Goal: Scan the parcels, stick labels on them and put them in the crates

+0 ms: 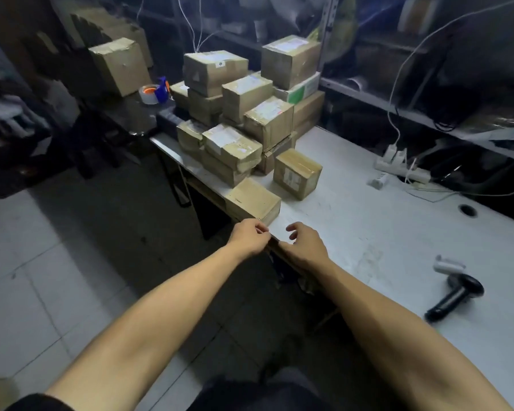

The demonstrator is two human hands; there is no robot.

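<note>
Both my hands hover at the near edge of the white table (pixel 377 232), just short of a flat brown parcel (pixel 252 201) lying at that edge. My left hand (pixel 250 237) has its fingers curled with the fingertips drawn together, and I see nothing in it. Close beside it, my right hand (pixel 304 243) is loosely curled and empty. A small taped parcel (pixel 297 173) stands behind the flat one. Further back is a pile of several brown parcels (pixel 241 114). A black handheld scanner (pixel 454 292) lies on the table to the right. No crate or label roll is in view.
A tape roll with a blue dispenser (pixel 155 90) sits left of the pile on a dark surface, near another carton (pixel 119 65). A white power strip (pixel 401 169) with cables lies at the table's back. Metal shelving runs behind. The tiled floor (pixel 42 262) is to the left.
</note>
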